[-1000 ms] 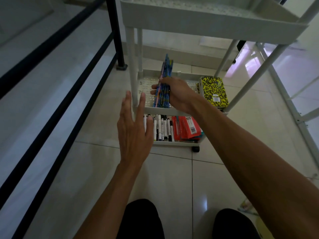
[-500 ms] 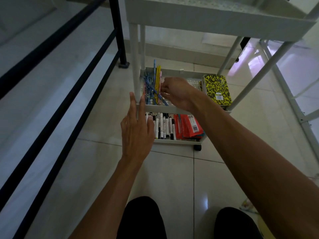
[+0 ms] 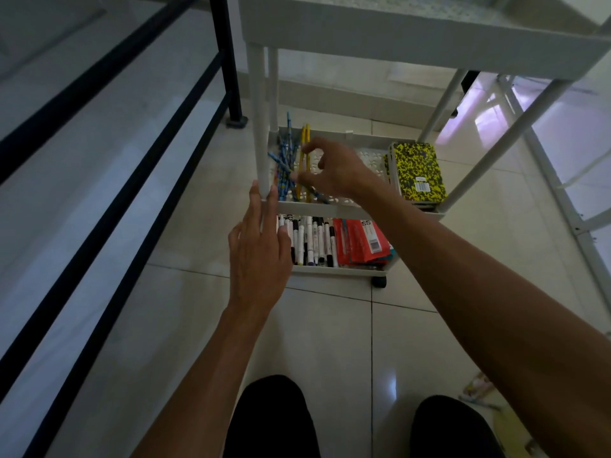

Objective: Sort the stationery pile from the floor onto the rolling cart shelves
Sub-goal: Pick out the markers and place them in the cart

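Blue patterned and yellow pencils (image 3: pixel 291 166) are scattered on the white perforated plastic cart's middle shelf (image 3: pixel 334 209); right hand (image 3: pixel 334 171) is loosely spread over them, left hand (image 3: pixel 259 256) laid flat against round white cart post (image 3: pixel 261 127); yellow-black speckled notebook (image 3: pixel 417 171) lies right, markers (image 3: pixel 312 241) below

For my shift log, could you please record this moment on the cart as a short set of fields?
middle shelf: blue patterned pencils and yellow pencils at its left end, a yellow-black notebook at its right end
bottom shelf: white markers on the left, a red packet beside them
right hand: over the pencils, fingers spread and loosely bent, gripping nothing that can be seen
left hand: fingers straight, tips against the cart's front left post
top shelf: contents not visible
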